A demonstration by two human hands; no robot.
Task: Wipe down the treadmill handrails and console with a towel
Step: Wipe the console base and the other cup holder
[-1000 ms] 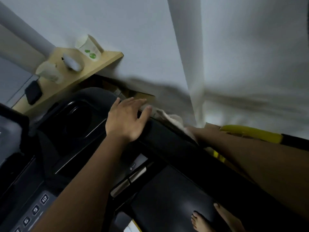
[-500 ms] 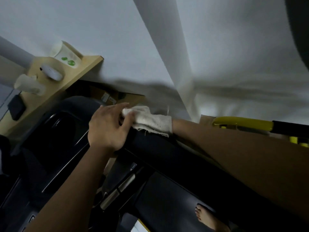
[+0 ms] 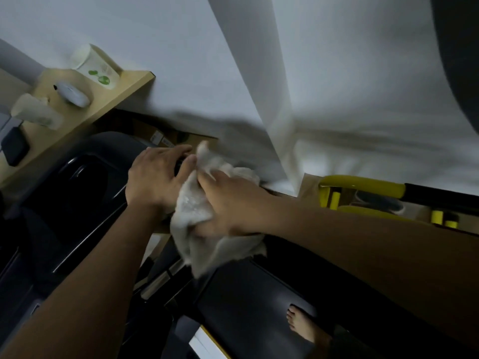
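- My right hand (image 3: 228, 203) is closed around a bunched white towel (image 3: 204, 224), fingers pressing it down; loose cloth hangs out below my palm.
- Towel sits on the near end of the dark treadmill handrail (image 3: 298, 252), right where the rail meets the console (image 3: 85, 193). Can't see the contact patch, the cloth covers it.
- My left hand (image 3: 155, 177) is just beside the towel, touching its left edge. Fingers are curled over the top corner of the console. Whether they grip anything is not clear; the fingertips are partly hidden behind the cloth.
- Both forearms come in from the bottom of the view and meet at the towel.
- Console has a dark recessed tray to the left of my left hand.
- Treadmill belt (image 3: 254, 307) is below the rail; my bare foot (image 3: 303, 325) stands on it.
- Wooden shelf (image 3: 103, 104) up left, against the white wall. On it: a paper cup (image 3: 93, 66) with green marks, a white mouse (image 3: 72, 95), a second pale cup (image 3: 36, 112) lying over, a black flat thing (image 3: 14, 149) near the edge.
- Yellow and black frame (image 3: 363, 185) sits beyond my right forearm, well apart from the towel.
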